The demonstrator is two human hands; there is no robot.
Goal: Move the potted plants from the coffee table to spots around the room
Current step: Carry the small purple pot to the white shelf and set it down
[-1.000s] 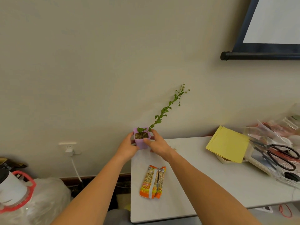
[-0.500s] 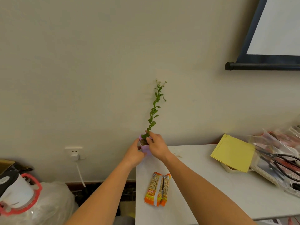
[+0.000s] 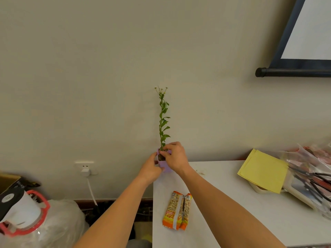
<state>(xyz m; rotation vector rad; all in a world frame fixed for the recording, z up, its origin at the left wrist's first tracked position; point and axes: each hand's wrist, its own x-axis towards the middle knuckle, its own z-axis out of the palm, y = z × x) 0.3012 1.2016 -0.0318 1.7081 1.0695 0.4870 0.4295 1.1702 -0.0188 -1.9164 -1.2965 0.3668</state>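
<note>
A pale wall (image 3: 89, 68) fills most of the view, a projector screen (image 3: 308, 33) hanging at upper right above a white table (image 3: 232, 203). At the table's far left corner, both hands close on a small purple pot (image 3: 165, 167) — the left hand (image 3: 151, 167) cupping its side, the right hand (image 3: 176, 158) gripping the rim with fingertips at the soil. The pot sits at the table's edge against the wall; whether it rests fully on the surface cannot be told. Its thin green plant (image 3: 163, 122) stands upright, tiny flowers at the tip. Yellow paper (image 3: 263, 170) lies to the right — an orange snack packet (image 3: 177, 210) nearer the camera.
</note>
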